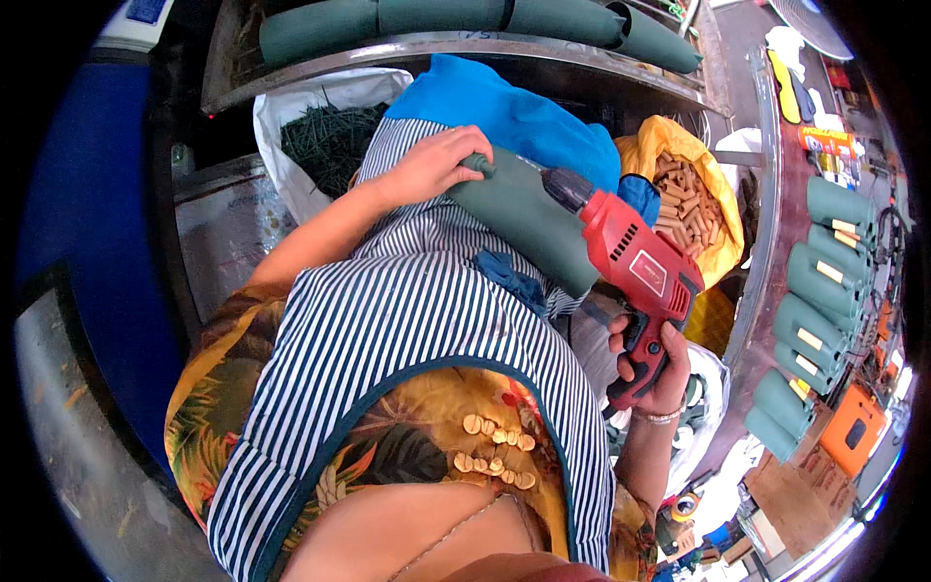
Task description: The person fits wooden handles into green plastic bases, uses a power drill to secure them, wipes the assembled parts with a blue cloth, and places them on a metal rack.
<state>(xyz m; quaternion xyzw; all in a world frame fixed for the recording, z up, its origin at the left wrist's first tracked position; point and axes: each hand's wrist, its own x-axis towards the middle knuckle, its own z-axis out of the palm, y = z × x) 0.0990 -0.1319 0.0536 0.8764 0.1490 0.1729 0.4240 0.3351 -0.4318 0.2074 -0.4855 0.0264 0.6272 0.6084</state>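
A dark green rolled tube (519,215) lies across my lap, over the striped apron (417,301). My left hand (448,165) is closed round its far left end, with the fingers curled over the rim. In my right hand (661,367) is a red power drill (635,254), gripped by its dark handle. The drill's black chuck (567,189) overlaps the tube's upper right side. Any bit is hard to make out, so I cannot tell whether it touches the tube.
A white sack (276,126) of dark green strips stands at the back left. At the right is a yellow sack (732,228) of short brown pieces. Several green tubes (446,16) rest on the metal rack ahead. More green rolls (819,276) with pale labels line the right-hand bench.
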